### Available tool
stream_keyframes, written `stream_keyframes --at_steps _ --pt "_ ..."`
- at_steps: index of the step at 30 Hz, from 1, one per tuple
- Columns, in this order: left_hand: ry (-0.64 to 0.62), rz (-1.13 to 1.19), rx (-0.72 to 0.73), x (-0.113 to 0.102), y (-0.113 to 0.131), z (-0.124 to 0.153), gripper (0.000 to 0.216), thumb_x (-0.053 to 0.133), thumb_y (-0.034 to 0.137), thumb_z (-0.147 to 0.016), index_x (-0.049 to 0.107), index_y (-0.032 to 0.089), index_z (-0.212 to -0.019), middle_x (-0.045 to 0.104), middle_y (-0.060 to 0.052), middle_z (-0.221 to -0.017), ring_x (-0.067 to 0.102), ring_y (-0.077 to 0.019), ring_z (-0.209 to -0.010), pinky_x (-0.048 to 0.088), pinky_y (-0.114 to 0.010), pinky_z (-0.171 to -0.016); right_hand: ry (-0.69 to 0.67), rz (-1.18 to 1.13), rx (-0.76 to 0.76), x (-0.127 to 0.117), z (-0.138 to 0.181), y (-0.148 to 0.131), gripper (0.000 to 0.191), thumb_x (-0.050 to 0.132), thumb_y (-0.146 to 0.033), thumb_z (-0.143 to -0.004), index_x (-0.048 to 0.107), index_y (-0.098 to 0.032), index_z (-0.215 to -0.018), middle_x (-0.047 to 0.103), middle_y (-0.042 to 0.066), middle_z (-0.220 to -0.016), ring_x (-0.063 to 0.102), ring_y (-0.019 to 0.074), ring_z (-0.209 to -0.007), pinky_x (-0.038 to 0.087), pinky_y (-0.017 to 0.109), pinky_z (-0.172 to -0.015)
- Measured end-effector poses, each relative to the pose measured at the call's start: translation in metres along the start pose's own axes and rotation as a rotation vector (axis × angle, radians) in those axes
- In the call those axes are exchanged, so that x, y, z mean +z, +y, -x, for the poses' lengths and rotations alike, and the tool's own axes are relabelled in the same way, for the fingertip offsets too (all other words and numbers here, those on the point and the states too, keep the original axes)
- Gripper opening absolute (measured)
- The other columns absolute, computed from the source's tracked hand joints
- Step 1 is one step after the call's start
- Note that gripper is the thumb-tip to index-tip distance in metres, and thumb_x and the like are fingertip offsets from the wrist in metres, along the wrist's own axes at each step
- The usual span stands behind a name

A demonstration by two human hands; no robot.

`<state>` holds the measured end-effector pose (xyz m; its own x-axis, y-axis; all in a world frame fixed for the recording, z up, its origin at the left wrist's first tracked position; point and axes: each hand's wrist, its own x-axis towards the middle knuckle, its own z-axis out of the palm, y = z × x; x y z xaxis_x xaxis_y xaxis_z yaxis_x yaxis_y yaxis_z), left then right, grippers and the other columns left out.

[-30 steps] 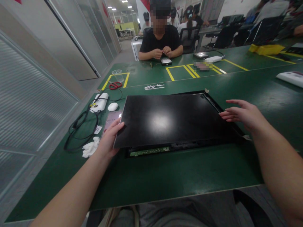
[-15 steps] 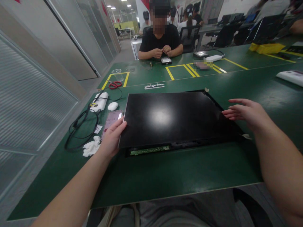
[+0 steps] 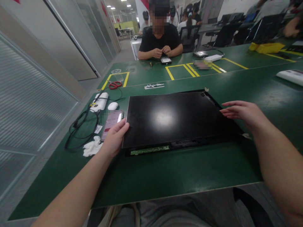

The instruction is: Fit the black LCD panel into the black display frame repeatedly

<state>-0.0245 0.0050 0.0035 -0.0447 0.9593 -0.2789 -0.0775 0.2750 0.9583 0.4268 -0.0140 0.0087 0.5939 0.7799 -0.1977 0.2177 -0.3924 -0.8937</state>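
1. Showing at the near edge, a green circuit strip [image 3: 150, 150] lies in a black frame [image 3: 189, 144] on the green table [image 3: 180, 173].
2. A crumpled white bundle [image 3: 92, 147] lies on the table, just left of the person's forearm.
3. The left hand [image 3: 115, 138] has hold of the black panel's left end, thumb over the top edge and the other fingers mostly hidden.
4. The black panel [image 3: 163, 119] lies over the frame, glossy side up with a bright reflection near its middle. It leaves the circuit strip and part of the frame's far right edge uncovered.
5. Past the left hand, a phone [image 3: 112, 121] lies face up.
6. The right hand [image 3: 243, 113] is loosely spread at the panel's right edge, gripping nothing; whether its fingertips touch the panel I cannot tell.
7. Beyond the phone are a white rounded case [image 3: 113, 106] and a white device [image 3: 100, 101], with a black cable beside them.
8. Farther off lie white strips [image 3: 154, 86], red-handled scissors [image 3: 115, 85] and a clear cup [image 3: 117, 75].
9. Across the table, a person in black sits with both hands together above a small black-and-silver box [image 3: 166, 60].
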Motion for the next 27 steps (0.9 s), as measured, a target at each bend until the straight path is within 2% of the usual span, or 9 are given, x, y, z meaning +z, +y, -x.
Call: stream_keyframes --at_steps 4,10,14,17,21,27 --pt "0.014 -0.036 0.015 -0.002 -0.004 -0.002 0.042 0.068 0.023 -0.088 0.075 0.022 -0.13 0.083 -0.005 -0.103 0.078 -0.023 -0.095 0.061 -0.024 -0.065 -0.001 0.003 -0.018 0.0 0.001 -0.001 0.022 0.059 -0.007 -0.079 0.073 -0.017 -0.092 0.076 0.009 -0.078 0.07 0.0132 -0.066 0.055 0.02 -0.058" --pt "-0.075 -0.137 0.095 -0.013 -0.014 -0.007 0.047 0.073 0.037 -0.088 0.073 0.026 -0.133 0.081 -0.005 -0.117 0.074 -0.0262 -0.111 0.061 -0.034 -0.092 0.059 -0.016 -0.008 0.001 0.004 -0.004 0.02 0.059 -0.003 -0.079 0.071 -0.016 -0.087 0.072 0.006 -0.071 0.067 0.0105 -0.061 0.052 0.017 -0.055" --pt "-0.082 -0.204 0.112 -0.015 -0.015 -0.009 0.046 0.069 0.04 -0.091 0.072 0.026 -0.135 0.079 -0.005 -0.123 0.072 -0.0267 -0.116 0.057 -0.038 -0.101 0.062 0.006 -0.027 0.003 0.004 -0.002 0.018 0.062 -0.005 -0.078 0.072 -0.016 -0.087 0.072 0.006 -0.071 0.067 0.0101 -0.061 0.052 0.016 -0.056" --pt "-0.084 -0.222 0.124 -0.015 -0.014 -0.01 0.044 0.069 0.04 -0.091 0.074 0.026 -0.132 0.079 -0.005 -0.122 0.071 -0.0271 -0.118 0.055 -0.038 -0.105 0.052 0.071 -0.05 0.002 -0.002 0.004 0.018 0.064 -0.008 -0.077 0.074 -0.016 -0.09 0.074 0.007 -0.076 0.068 0.0114 -0.066 0.054 0.019 -0.059" --pt "-0.131 -0.108 0.114 -0.013 -0.01 -0.007 0.04 0.075 0.033 -0.086 0.077 0.024 -0.124 0.08 -0.005 -0.117 0.071 -0.0273 -0.119 0.056 -0.034 -0.103 0.038 0.194 -0.085 -0.002 -0.011 0.013 0.024 0.071 -0.014 -0.075 0.076 -0.018 -0.098 0.076 0.006 -0.082 0.069 0.013 -0.071 0.055 0.022 -0.063" --pt "-0.355 0.073 0.058 -0.011 0.003 0.003 0.069 0.078 0.019 -0.071 0.067 0.02 -0.139 0.077 -0.008 -0.127 0.068 -0.0354 -0.124 0.059 -0.04 -0.1 0.02 0.17 -0.091 -0.002 -0.007 0.01 0.02 0.069 -0.014 -0.076 0.075 -0.017 -0.095 0.076 0.007 -0.081 0.069 0.013 -0.069 0.055 0.022 -0.06"
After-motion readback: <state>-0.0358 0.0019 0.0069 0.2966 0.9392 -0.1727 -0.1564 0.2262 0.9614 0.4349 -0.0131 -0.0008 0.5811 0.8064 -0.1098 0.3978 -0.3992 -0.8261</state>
